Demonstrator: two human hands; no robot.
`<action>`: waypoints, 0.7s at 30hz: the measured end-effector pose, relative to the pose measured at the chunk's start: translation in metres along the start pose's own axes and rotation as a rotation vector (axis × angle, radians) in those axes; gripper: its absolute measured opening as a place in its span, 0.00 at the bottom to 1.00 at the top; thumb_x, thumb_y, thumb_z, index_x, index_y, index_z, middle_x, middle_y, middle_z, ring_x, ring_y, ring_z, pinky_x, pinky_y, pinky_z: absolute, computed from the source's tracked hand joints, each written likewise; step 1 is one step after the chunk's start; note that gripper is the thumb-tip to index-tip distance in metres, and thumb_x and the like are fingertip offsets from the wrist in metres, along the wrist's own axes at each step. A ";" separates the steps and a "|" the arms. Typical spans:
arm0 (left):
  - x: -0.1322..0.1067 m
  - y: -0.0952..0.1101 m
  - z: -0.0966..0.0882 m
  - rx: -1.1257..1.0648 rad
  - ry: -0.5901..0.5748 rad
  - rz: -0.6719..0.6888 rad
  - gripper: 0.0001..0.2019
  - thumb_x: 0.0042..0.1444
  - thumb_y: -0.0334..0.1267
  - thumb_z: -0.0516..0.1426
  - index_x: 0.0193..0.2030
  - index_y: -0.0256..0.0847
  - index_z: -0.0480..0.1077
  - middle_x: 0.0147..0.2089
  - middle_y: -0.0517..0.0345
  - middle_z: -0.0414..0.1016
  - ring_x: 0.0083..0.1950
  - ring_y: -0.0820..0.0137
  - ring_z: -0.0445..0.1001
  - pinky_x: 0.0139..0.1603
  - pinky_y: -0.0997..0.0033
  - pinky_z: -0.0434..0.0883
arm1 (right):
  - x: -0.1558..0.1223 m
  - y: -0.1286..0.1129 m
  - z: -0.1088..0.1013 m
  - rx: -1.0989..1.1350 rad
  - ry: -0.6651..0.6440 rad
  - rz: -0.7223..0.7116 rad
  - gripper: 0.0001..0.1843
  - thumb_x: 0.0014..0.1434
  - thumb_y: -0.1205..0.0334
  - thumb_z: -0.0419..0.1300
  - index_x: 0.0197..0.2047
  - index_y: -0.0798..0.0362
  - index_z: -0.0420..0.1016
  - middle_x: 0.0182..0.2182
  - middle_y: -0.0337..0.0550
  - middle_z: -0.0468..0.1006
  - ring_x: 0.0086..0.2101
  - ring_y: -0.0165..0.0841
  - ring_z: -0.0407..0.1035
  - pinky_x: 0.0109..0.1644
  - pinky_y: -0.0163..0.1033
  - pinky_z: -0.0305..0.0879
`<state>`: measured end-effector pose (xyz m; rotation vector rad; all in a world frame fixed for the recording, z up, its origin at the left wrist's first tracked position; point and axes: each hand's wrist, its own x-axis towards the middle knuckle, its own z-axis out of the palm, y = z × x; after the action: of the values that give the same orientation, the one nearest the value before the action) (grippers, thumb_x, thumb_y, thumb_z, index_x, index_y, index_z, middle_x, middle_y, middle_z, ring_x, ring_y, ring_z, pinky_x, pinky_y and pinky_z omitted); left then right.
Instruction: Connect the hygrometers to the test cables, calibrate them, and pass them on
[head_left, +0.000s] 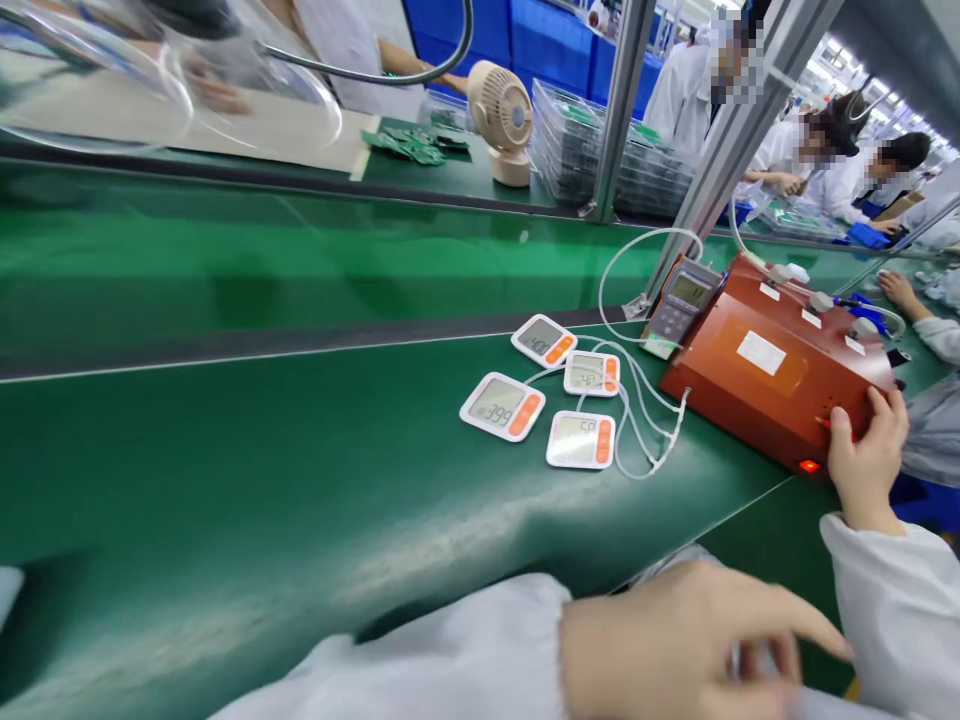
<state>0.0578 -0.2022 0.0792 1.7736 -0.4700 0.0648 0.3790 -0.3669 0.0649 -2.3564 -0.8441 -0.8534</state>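
In the head view, the right hand (866, 450) rests on the near corner of the orange box (772, 365) at the bench's (225, 480) right edge, fingers curled over its top, thumb by a lit red switch. The box looks rigid, smooth-skinned and probably heavy, best held by its two ends. The left hand (697, 640), blurred, hovers low with fingers loosely spread, holding nothing clear. Four glossy white plastic monitors (502, 406) lie beside it, tethered by soft clear tubes (637, 400).

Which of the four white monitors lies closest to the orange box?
The one at the right of the group, with its orange strip facing the orange box. The other three monitors lie farther left or nearer the camera.
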 end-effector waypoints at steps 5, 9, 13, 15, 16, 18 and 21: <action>0.018 -0.077 0.037 0.309 -0.035 -0.192 0.16 0.60 0.35 0.56 0.52 0.38 0.77 0.42 0.52 0.82 0.43 0.63 0.80 0.46 0.67 0.76 | -0.001 -0.001 -0.002 -0.028 -0.006 0.014 0.38 0.62 0.40 0.60 0.66 0.57 0.67 0.69 0.65 0.59 0.67 0.56 0.57 0.64 0.56 0.61; 0.014 -0.090 0.040 0.377 -0.074 -0.128 0.15 0.61 0.38 0.56 0.51 0.37 0.77 0.41 0.52 0.82 0.42 0.63 0.80 0.45 0.68 0.75 | 0.000 0.001 -0.002 -0.033 0.012 -0.022 0.41 0.60 0.41 0.62 0.67 0.61 0.68 0.68 0.67 0.61 0.67 0.56 0.58 0.65 0.54 0.61; 0.014 -0.091 0.039 0.341 -0.070 -0.097 0.15 0.62 0.39 0.57 0.52 0.36 0.77 0.41 0.52 0.82 0.42 0.64 0.80 0.45 0.69 0.75 | 0.000 0.013 0.005 -0.023 0.068 -0.060 0.45 0.56 0.38 0.64 0.67 0.60 0.69 0.66 0.65 0.65 0.65 0.57 0.60 0.66 0.58 0.60; 0.014 -0.092 0.040 0.316 -0.049 -0.086 0.15 0.62 0.38 0.58 0.52 0.35 0.77 0.41 0.52 0.82 0.42 0.64 0.80 0.45 0.69 0.75 | 0.000 0.020 0.008 -0.007 0.109 -0.098 0.47 0.54 0.35 0.63 0.66 0.60 0.70 0.65 0.64 0.66 0.65 0.58 0.61 0.66 0.62 0.60; 0.014 -0.093 0.040 0.307 -0.042 -0.085 0.15 0.62 0.38 0.58 0.52 0.35 0.77 0.41 0.53 0.82 0.42 0.64 0.80 0.45 0.70 0.75 | 0.000 0.022 0.010 -0.001 0.120 -0.115 0.47 0.54 0.34 0.63 0.66 0.60 0.70 0.65 0.64 0.67 0.64 0.59 0.61 0.67 0.63 0.60; 0.014 -0.094 0.040 0.296 -0.038 -0.087 0.14 0.62 0.37 0.58 0.52 0.34 0.77 0.41 0.53 0.82 0.42 0.65 0.80 0.46 0.70 0.75 | -0.002 0.022 0.010 -0.005 0.118 -0.121 0.46 0.55 0.35 0.63 0.67 0.58 0.69 0.65 0.62 0.66 0.64 0.59 0.61 0.66 0.65 0.60; 0.014 -0.092 0.038 0.291 -0.051 -0.091 0.14 0.62 0.36 0.58 0.52 0.33 0.77 0.40 0.53 0.82 0.41 0.65 0.80 0.46 0.71 0.75 | -0.005 0.012 0.006 -0.028 0.063 -0.059 0.39 0.62 0.40 0.59 0.71 0.48 0.65 0.68 0.56 0.63 0.67 0.57 0.58 0.68 0.66 0.60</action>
<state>0.0952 -0.2251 -0.0116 2.0840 -0.4320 0.0239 0.3868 -0.3734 0.0545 -2.3258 -0.8849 -0.9635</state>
